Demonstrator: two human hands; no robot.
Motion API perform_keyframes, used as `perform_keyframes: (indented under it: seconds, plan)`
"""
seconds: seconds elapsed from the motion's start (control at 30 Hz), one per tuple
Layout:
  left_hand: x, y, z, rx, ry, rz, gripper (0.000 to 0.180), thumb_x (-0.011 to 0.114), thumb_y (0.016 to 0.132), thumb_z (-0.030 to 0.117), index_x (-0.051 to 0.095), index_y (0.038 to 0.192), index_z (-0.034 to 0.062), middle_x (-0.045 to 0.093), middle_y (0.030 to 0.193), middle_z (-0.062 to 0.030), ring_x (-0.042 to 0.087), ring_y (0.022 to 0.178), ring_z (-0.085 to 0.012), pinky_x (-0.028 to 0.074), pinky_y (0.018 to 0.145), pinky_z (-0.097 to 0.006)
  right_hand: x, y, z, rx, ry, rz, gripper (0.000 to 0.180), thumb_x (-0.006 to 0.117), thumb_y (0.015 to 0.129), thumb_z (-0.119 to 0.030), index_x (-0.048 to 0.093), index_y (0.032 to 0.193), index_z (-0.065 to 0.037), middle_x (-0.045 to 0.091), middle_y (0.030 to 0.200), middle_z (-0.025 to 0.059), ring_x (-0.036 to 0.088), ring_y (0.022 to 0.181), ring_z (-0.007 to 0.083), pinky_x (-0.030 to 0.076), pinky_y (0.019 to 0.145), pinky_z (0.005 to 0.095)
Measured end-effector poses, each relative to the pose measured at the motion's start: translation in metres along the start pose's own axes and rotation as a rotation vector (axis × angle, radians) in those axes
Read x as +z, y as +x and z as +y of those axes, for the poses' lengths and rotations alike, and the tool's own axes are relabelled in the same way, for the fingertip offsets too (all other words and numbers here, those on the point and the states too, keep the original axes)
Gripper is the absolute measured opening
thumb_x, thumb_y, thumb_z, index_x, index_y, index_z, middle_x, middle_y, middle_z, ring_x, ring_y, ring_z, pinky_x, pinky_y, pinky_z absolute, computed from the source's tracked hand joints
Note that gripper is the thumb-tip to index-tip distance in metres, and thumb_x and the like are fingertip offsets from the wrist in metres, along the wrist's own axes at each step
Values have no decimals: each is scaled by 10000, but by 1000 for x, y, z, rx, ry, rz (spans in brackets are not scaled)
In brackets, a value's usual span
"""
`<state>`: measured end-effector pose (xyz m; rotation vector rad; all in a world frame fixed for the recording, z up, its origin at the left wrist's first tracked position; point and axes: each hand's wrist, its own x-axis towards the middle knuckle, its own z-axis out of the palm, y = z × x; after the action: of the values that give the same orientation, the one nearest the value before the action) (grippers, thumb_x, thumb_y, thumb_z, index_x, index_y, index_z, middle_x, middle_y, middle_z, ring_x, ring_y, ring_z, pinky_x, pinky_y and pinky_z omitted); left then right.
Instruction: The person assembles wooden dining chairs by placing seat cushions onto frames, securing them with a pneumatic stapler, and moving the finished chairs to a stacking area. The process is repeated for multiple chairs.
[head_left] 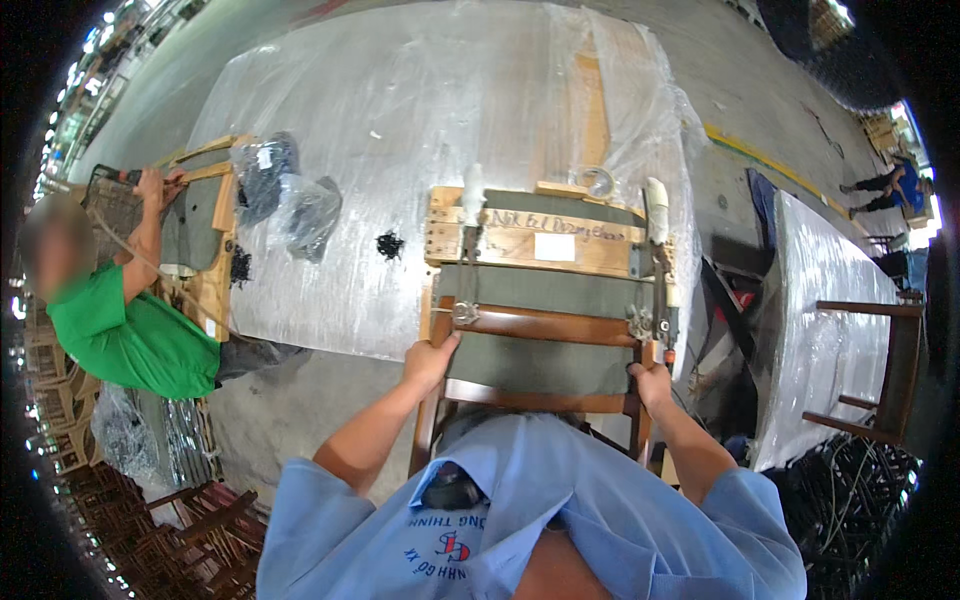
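Note:
My left hand (432, 362) is wrapped round the left side of a dark brown wooden chair frame (545, 325). At the frame's right side my right hand (653, 386) grips it too, near an orange-tipped tool (669, 350) whose kind I cannot make out. Two brown crossrails span the frame. It lies against a pale wooden jig (500, 243) faced with dark grey padding (540, 364). A left clamp (472, 195) and a right clamp (656, 210), their handles wrapped in white, stand on the jig. The fingers' undersides are hidden.
A plastic-wrapped table (370, 260) bears the jig, bags of dark small parts (268, 175) and a black pile (389, 244). At left, a co-worker in a green shirt (140, 335) holds a power tool at another jig (205, 225). A brown chair frame (885, 370) stands at right.

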<state>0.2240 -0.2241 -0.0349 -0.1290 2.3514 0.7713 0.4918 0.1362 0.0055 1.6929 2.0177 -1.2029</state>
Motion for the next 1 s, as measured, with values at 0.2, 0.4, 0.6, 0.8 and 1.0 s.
perform_keyframes:
  seconds: [0.2,0.4,0.6,0.8,1.0]
  plan:
    - [-23,68,-31,221,-86,373,489,701,895,446,721,838,-39,688,781,-250,658,901,-459,486,838,-516,7,2,11,4,35,23,471,706,773,-318,715,1006,91,726,940,244,704,926,339,514,853,406]
    - [-44,155,21,322,-7,665,400,771,840,244,613,1148,43,557,1161,-210,600,1034,-411,492,910,-475,10,21,31,-26,96,9,517,706,776,-300,689,1069,126,715,952,197,689,903,307,506,833,387]
    - [-39,166,11,332,-43,649,301,734,823,55,604,1094,61,588,1085,-190,615,995,-410,504,871,-476,7,-4,5,-26,150,43,451,701,786,-245,674,1042,126,691,925,150,659,826,267,504,782,380]
    - [-59,172,-21,152,-883,314,192,658,864,-17,547,1022,-14,622,781,-148,628,621,-236,558,562,-369,4,-1,8,24,150,-71,526,697,797,-239,610,1188,102,663,1122,173,633,1002,263,471,923,357]
    - [-82,180,-61,38,-1530,-130,138,569,979,145,584,964,9,630,822,-121,624,738,-223,559,656,-359,2,-4,-1,49,85,-55,482,699,795,-238,629,1128,103,668,1051,150,630,943,252,478,878,358]
